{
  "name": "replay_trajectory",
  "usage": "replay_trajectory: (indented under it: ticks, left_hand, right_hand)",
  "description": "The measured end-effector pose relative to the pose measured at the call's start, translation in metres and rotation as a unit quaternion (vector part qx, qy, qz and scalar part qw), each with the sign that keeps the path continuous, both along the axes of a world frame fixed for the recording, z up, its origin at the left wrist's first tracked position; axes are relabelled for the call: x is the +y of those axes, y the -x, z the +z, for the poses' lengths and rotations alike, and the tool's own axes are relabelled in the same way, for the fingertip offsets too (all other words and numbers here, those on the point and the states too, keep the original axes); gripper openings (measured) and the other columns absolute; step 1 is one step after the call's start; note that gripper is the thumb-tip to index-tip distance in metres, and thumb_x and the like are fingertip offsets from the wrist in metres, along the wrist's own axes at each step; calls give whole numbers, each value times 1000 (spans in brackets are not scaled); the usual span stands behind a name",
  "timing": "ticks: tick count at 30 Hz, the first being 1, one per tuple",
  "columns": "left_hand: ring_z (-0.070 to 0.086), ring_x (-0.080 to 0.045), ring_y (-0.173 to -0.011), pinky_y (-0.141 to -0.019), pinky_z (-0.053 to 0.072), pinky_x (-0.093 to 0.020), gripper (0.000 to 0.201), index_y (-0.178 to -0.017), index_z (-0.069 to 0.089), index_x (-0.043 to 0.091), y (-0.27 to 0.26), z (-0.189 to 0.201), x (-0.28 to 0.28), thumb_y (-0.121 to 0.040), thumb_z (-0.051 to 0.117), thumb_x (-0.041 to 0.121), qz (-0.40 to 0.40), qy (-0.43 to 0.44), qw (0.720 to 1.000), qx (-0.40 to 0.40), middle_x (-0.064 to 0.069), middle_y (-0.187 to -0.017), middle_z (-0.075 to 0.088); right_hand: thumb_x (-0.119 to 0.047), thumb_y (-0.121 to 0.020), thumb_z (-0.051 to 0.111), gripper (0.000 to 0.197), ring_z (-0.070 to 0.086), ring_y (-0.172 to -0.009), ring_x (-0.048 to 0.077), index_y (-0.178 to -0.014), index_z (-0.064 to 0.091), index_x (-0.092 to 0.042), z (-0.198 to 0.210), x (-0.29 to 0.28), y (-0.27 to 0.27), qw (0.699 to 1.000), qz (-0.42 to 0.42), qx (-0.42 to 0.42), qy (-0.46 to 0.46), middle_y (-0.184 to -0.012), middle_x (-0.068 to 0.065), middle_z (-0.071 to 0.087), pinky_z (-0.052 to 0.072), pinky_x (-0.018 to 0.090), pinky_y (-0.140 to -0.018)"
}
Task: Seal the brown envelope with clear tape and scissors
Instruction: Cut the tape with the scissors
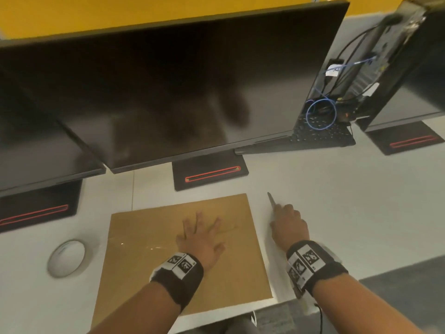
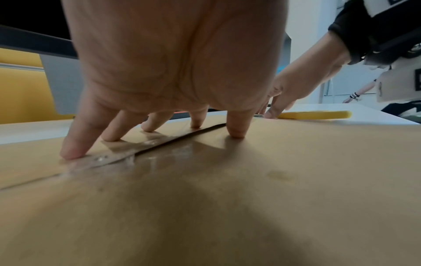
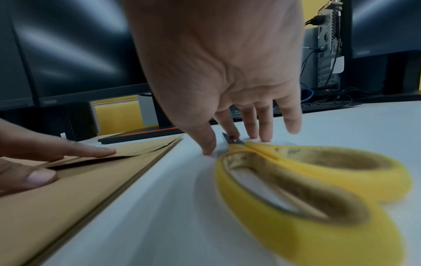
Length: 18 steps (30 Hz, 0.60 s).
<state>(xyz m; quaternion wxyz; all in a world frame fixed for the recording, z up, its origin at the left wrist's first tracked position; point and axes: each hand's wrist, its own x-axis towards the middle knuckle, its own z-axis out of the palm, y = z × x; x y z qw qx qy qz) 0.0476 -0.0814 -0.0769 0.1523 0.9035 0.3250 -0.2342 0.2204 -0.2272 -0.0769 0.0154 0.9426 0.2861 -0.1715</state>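
The brown envelope (image 1: 149, 268) lies flat on the white desk in front of me. My left hand (image 1: 207, 227) is spread on it with straight fingers pressing along the flap, where a strip of clear tape (image 2: 118, 154) crosses the flap edge. Just right of the envelope lie the yellow-handled scissors (image 3: 307, 180), their blades closed and the tip (image 1: 271, 198) pointing away. My right hand (image 3: 230, 142) reaches down over them with straight fingers; the index finger touches the blades near the pivot and the thumb touches the desk. The roll of clear tape (image 1: 68, 257) sits on the desk, left of the envelope.
Dark monitors (image 1: 168, 88) on black stands (image 1: 209, 174) line the back of the desk. A keyboard (image 1: 322, 136), cables and a computer tower (image 1: 390, 56) stand at the back right. The desk's front edge (image 1: 240, 309) runs just under the envelope.
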Motion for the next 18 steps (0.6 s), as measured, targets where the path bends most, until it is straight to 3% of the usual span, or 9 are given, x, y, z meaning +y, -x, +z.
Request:
replay_trajectory:
  ticks: [3,6,11,14,18]
  left_hand:
    - [-11,-45,-142,-110,19,-60,67,-146,-3,47,-4,1,-1,-92,35,59,10,-4,1000,0,-5,-158,-19]
    - [-10,-44,-143,-111,19,-59,66,-146,-1,48,-5,1,-1,-92,36,58,18,1,1000,-4,-4,-158,-18]
    - [-9,-43,-143,-111,15,-60,67,-146,0,47,-3,3,0,-92,37,59,15,6,1000,-9,-4,-159,-16]
    - [-5,-41,-144,-114,7,-57,69,-148,-1,43,-4,6,3,-91,32,63,8,-10,1000,-3,-6,-160,-11]
    - [7,-28,-147,-117,8,-51,69,-151,5,30,-4,23,16,-94,36,56,43,-10,989,-143,-4,-161,-3]
  right_hand:
    - [-12,-93,39,42,49,-104,26,-135,33,-13,-1,-2,-1,1000,20,-15,-2,-121,10,43,48,35,-79]
    - [-3,-91,35,45,48,-105,28,-136,32,-11,-1,-4,-2,1000,22,11,-17,-121,12,43,49,35,-79]
    - [-4,-90,35,41,49,-102,30,-131,41,-8,1,-6,-4,995,-5,56,-88,-117,15,46,49,39,-79]
    - [-5,-87,41,45,48,-103,32,-132,44,-8,12,1,-2,985,24,64,-159,-115,16,47,47,40,-81]
    - [-9,-86,50,46,50,-103,28,-132,49,-15,34,31,15,957,131,90,-241,-111,11,48,46,35,-83]
